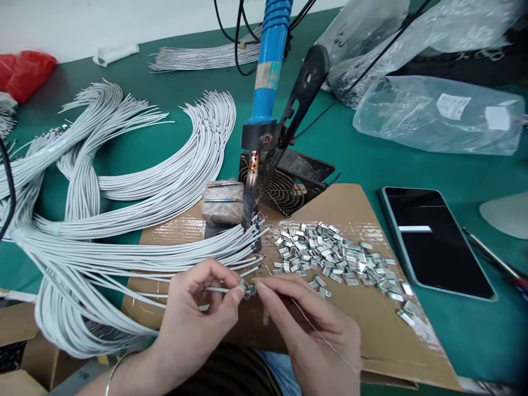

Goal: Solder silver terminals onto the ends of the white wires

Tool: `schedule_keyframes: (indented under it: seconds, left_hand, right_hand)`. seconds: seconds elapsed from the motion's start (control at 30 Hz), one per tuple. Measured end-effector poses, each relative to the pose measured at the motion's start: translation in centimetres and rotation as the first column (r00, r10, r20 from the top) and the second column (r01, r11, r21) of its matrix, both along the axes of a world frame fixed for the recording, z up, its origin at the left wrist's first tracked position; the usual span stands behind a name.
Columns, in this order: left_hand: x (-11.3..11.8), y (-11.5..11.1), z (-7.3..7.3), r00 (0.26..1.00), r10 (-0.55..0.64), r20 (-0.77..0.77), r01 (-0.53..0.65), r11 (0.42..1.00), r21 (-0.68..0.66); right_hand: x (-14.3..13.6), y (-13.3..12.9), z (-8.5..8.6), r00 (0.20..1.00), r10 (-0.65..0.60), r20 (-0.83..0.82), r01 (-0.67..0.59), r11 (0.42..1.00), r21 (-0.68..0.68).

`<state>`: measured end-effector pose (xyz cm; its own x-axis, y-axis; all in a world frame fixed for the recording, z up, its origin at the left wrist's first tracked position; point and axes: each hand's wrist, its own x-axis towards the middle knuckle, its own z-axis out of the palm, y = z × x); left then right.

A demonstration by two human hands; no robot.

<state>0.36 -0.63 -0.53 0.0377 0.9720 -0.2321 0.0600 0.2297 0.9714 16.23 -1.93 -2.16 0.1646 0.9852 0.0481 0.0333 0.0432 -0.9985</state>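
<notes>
Above the front of the cardboard, my left hand (202,319) is closed in a pinch on a white cable (214,289) close to its end. A small metal connector (249,291) sits at the fingertips where both hands meet; which fingers grip it is hard to make out. My right hand (309,324) is also pinched, with a thin solder wire (307,319) running through it and trailing toward the wrist. Over the cable ends stands a blue-handled soldering iron (268,71), tip down in a black holder (303,93).
Bundles of white cables (165,187) cover the left side. A pile of small metal connectors (330,253) lies on the cardboard sheet (350,330). Behind are a black fan (284,187) and a sponge block (223,203); rightward, a phone (439,242) and plastic bags (437,115).
</notes>
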Motion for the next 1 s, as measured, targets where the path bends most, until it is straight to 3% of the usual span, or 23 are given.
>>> schedule_keyframes:
  seconds: [0.13, 0.3, 0.53, 0.63, 0.87, 1.0]
  left_hand:
    - [0.1, 0.0, 0.2, 1.0, -0.001, -0.014, 0.002, 1.0, 0.018]
    - [0.1, -0.1, 0.3, 0.999, -0.02, -0.025, 0.02, 1.0, -0.007]
    - [0.3, 0.2, 0.3, 0.999, -0.029, 0.046, 0.027, 0.999, 0.046]
    - [0.5, 0.2, 0.3, 0.999, -0.022, 0.034, 0.019, 0.996, 0.082]
    - [0.6, 0.0, -0.1, 0.999, 0.003, -0.043, 0.001, 0.997, 0.08]
    - [0.7, -0.1, -0.2, 0.997, 0.019, -0.08, -0.012, 0.997, 0.079]
  right_hand:
    - [-0.2, 0.2, -0.2, 1.0, -0.003, 0.021, 0.002, 0.999, 0.036]
    - [-1.1, 0.0, 0.5, 0.988, -0.127, -0.09, 0.116, 0.986, -0.119]
    - [-0.5, 0.1, 0.4, 0.994, -0.079, -0.075, 0.07, 0.991, -0.115]
    - [-0.3, 0.1, 0.3, 0.999, 0.004, -0.053, -0.008, 0.997, -0.071]
    - [-0.8, 0.2, 0.8, 0.99, -0.092, -0.109, 0.074, 0.984, -0.161]
    - [-0.2, 0.4, 0.3, 0.999, -0.009, -0.038, 0.006, 0.997, -0.071]
